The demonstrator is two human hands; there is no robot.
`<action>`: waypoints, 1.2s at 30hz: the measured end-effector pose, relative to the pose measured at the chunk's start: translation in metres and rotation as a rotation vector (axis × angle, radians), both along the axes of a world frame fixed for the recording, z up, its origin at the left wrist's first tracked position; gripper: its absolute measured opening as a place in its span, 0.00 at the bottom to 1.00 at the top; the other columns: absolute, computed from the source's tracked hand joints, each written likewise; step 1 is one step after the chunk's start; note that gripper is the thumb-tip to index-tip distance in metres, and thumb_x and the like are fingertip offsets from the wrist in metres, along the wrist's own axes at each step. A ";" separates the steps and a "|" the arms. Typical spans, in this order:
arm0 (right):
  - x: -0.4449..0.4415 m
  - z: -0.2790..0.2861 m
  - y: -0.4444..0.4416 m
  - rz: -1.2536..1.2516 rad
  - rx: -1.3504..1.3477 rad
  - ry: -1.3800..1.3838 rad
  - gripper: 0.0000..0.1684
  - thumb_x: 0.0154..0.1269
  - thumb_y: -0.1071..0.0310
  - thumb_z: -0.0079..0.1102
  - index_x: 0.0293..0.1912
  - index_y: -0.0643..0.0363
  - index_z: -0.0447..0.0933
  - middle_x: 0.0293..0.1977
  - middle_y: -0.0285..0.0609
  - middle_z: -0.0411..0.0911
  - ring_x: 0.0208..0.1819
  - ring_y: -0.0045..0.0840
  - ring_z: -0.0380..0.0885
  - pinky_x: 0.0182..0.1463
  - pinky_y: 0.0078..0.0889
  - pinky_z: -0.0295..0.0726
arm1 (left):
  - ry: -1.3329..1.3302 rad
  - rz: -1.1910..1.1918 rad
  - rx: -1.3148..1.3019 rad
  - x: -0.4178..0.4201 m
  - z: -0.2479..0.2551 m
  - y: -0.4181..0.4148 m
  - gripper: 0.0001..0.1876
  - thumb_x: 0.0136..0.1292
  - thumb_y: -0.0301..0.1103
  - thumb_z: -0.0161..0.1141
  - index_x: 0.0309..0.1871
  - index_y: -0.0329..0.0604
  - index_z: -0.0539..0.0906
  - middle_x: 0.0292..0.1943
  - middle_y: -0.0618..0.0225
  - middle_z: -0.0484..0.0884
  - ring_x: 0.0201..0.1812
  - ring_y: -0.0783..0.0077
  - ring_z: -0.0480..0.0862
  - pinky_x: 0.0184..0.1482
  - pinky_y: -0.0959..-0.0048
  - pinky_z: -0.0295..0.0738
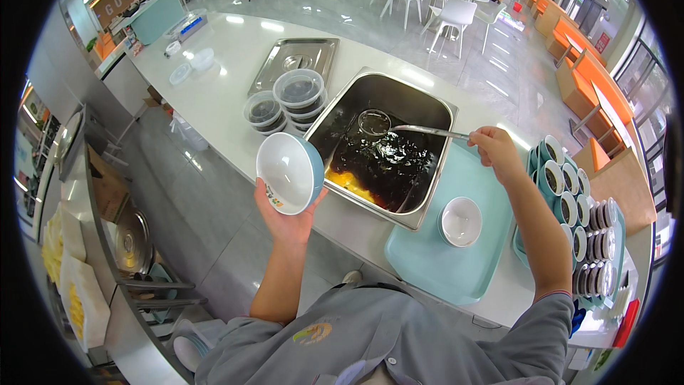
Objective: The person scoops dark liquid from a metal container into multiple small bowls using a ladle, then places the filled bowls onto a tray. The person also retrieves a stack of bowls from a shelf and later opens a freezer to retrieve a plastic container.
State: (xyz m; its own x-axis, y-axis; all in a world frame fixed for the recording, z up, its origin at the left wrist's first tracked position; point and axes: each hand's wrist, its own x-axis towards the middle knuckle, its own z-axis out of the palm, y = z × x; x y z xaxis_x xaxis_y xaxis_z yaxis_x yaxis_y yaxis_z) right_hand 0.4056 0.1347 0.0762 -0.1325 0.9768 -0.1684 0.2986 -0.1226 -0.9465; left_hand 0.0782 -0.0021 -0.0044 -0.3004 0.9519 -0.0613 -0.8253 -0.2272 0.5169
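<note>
My left hand (291, 219) holds an empty blue-and-white bowl (286, 171) from below, tilted with its opening towards me, just left of a deep steel pan (422, 219). Dark, glossy liquid or jelly (395, 155) lies in the pan, with a yellow-orange patch at its near left corner. Over the pan's right rim, my right hand (491, 149) grips the handle of a metal ladle (427, 130); the ladle's round head rests at the dark surface. A white-lined bowl (461, 221), which looks stacked on another, stands on a light-green tray (449, 278) right of the pan.
Lidded plastic tubs (299, 91) with dark contents and a steel lid (323, 56) stand behind the held bowl. Filled bowls (553, 176) and stacked small cups (601, 240) crowd a tray at the right. Far left on the counter are clear plastic containers (202, 59).
</note>
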 end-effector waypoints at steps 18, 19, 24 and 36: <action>0.015 0.031 -0.019 -0.022 -0.011 0.022 0.08 0.55 0.68 0.54 0.27 0.64 0.72 0.11 0.25 0.55 0.13 0.10 0.47 0.17 0.18 0.46 | 0.465 0.002 -0.164 -0.046 0.001 0.017 0.28 0.68 0.56 0.34 0.58 0.43 0.66 0.52 0.67 0.73 0.46 0.74 0.76 0.36 0.73 0.73; 0.016 0.034 -0.019 -0.024 -0.008 0.010 0.08 0.55 0.68 0.54 0.27 0.64 0.72 0.11 0.25 0.55 0.13 0.10 0.47 0.17 0.18 0.46 | 0.531 -0.058 -0.182 -0.046 0.004 0.022 0.27 0.68 0.56 0.34 0.57 0.44 0.66 0.51 0.68 0.74 0.43 0.75 0.77 0.32 0.75 0.73; 0.025 0.055 -0.024 -0.047 0.044 -0.015 0.08 0.56 0.68 0.54 0.28 0.63 0.72 0.11 0.24 0.54 0.12 0.09 0.46 0.16 0.18 0.45 | 0.782 -0.174 -0.206 -0.025 0.013 0.051 0.27 0.68 0.53 0.39 0.58 0.40 0.59 0.44 0.62 0.75 0.38 0.75 0.79 0.31 0.76 0.77; 0.013 0.098 -0.057 -0.018 0.193 -0.201 0.10 0.58 0.65 0.54 0.26 0.62 0.72 0.14 0.25 0.61 0.13 0.07 0.51 0.16 0.14 0.48 | 0.611 -0.493 -0.200 0.020 0.016 0.097 0.28 0.62 0.52 0.53 0.53 0.40 0.60 0.40 0.60 0.73 0.35 0.69 0.80 0.37 0.72 0.81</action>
State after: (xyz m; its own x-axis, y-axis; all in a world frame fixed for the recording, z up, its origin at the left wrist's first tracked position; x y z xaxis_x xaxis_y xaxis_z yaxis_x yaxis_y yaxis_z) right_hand 0.4188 0.0777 0.1739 -0.0979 0.9952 -0.0002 0.4824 0.0473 -0.8747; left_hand 0.0984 0.0952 0.0119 0.1152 0.9720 -0.2047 -0.3652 0.2330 0.9013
